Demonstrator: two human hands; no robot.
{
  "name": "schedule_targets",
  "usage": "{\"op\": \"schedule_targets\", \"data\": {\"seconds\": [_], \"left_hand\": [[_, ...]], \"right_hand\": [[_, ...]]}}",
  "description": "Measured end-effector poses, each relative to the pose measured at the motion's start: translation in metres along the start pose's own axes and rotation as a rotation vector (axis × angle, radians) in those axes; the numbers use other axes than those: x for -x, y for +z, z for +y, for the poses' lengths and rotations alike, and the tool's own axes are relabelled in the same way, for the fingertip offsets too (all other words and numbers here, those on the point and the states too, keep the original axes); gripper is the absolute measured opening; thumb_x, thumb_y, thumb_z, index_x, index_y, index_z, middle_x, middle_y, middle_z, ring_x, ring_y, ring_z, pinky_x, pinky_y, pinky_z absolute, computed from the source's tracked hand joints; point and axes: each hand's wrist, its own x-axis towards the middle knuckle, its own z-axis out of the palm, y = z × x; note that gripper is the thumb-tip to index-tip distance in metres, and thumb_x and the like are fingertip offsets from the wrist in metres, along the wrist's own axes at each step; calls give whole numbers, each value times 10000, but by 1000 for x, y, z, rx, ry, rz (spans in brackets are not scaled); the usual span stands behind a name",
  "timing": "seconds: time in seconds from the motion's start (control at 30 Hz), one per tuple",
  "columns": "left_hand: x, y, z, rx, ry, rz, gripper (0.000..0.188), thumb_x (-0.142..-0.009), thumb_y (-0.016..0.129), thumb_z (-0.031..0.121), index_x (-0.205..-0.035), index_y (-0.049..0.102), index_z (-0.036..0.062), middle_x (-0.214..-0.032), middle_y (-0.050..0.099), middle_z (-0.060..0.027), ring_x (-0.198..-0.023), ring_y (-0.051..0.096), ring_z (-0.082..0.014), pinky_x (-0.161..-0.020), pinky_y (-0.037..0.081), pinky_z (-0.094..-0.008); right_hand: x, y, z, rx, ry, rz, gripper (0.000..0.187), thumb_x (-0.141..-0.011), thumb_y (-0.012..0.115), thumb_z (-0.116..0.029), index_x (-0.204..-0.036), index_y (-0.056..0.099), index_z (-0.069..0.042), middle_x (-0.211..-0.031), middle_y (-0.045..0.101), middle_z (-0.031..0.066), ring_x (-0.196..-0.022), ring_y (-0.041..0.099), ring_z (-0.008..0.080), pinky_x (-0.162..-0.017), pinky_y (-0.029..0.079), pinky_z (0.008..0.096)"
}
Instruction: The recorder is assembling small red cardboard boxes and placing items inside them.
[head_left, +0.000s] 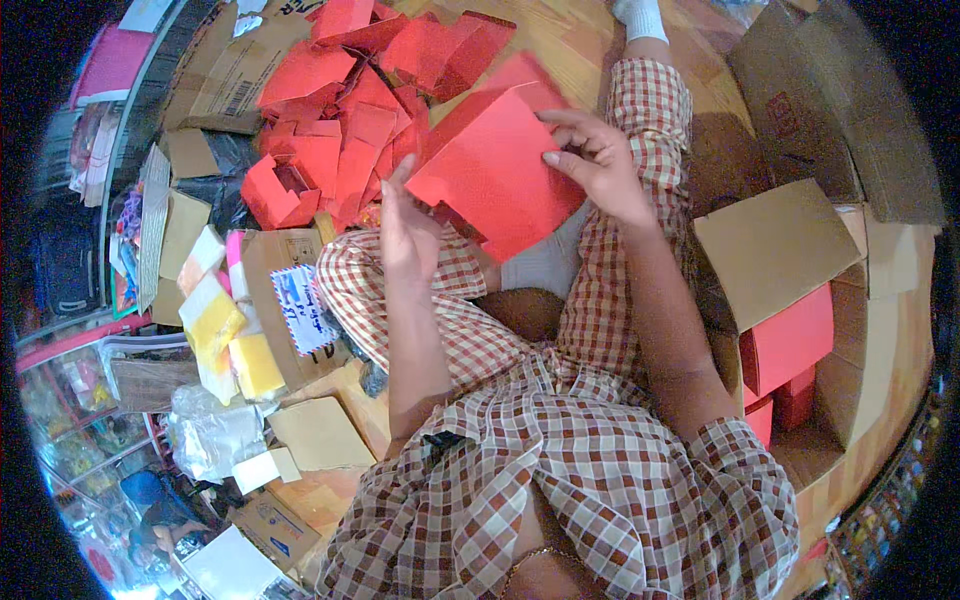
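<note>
Thumb and fingers of the right hand [600, 165] pinch the right edge of a red card box [490, 165] above the lap, while the left hand [408, 230], fingers loosely extended, stands at its left edge; contact there cannot be told. Red card pieces [340, 125] heap at far left, yellow-and-white blocks [225, 325] sit nearer, and an open carton [850, 385] at right holds red boxes [790, 340].

Paperboard carton [490, 165] between left hand [411, 232] and right hand [603, 165]; to its left and beyond, a heap of folding cartons [372, 125]; rightward and nearer the wearer, an open corrugated box [780, 250] containing stowed cartons [790, 340]; leftward and nearer, a plastic bag [212, 432].
</note>
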Motion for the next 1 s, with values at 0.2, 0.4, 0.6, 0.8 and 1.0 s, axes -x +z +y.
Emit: {"op": "schedule_targets", "data": {"seconds": [0.2, 0.4, 0.6, 0.8, 1.0], "left_hand": [[-2, -17, 1, 79, -66, 14, 617, -886, 388, 528, -1302, 379, 72, -1340, 383, -115, -1226, 378, -285, -1009, 300, -469], [-3, -21, -9, -27, 65, -98, 612, -892, 401, 506, -1320, 356, 70, -1321, 398, -99, -1215, 391, -254, -995, 317, -462], [4, -27, -13, 179, -13, 23, 558, -917, 423, 406, -1332, 317, 49, -1290, 400, -115, -1179, 401, -224, -992, 302, -381], [9, -8, 12, -327, 209, -114, 537, -879, 522, 161, -1343, 294, 16, -1314, 393, -140, -1189, 407, -219, -983, 331, -329], [16, 7, 26, -780, 190, -326, 575, -832, 513, 38, -1346, 263, -33, -1304, 419, -127, -1183, 417, -186, -963, 367, -318]], "right_hand": [[10, 26, -27, 402, -161, -144, 224, -696, 643, 43, -904, 568, 3, -845, 586, 112, -788, 575, 231, -695, 460, 307], [18, 38, -17, 538, -237, -52, 220, -693, 633, 47, -892, 547, 8, -786, 545, 152, -737, 560, 317, -653, 453, 347], [24, 33, -6, 124, 98, 22, 150, -736, 636, 14, -875, 586, -7, -880, 619, 89, -833, 592, 189, -709, 468, 314], [24, 19, 12, -636, 70, 3, 232, -817, 547, -19, -1048, 551, -27, -1035, 617, 64, -950, 576, 147, -869, 430, 316], [32, 25, 29, -917, 130, 30, 226, -859, 497, -88, -1069, 551, -23, -1008, 619, 61, -922, 585, 165, -855, 437, 326]]}}
